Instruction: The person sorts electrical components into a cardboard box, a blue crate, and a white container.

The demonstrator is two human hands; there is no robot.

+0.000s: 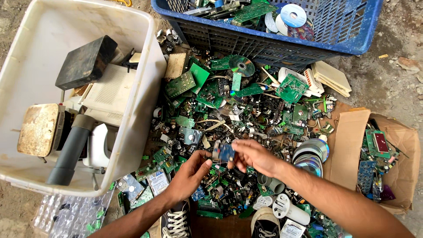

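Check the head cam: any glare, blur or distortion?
Head view: even daylight, soft shadows; rainbow glare on the disc; wide-angle bowing at the white tub and blue crate; left hand, right hand and small blue board sharp.

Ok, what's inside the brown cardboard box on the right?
The cardboard box holds green and blue circuit boards and loose parts, one with a dark red panel. Whatever lies beneath them is covered.
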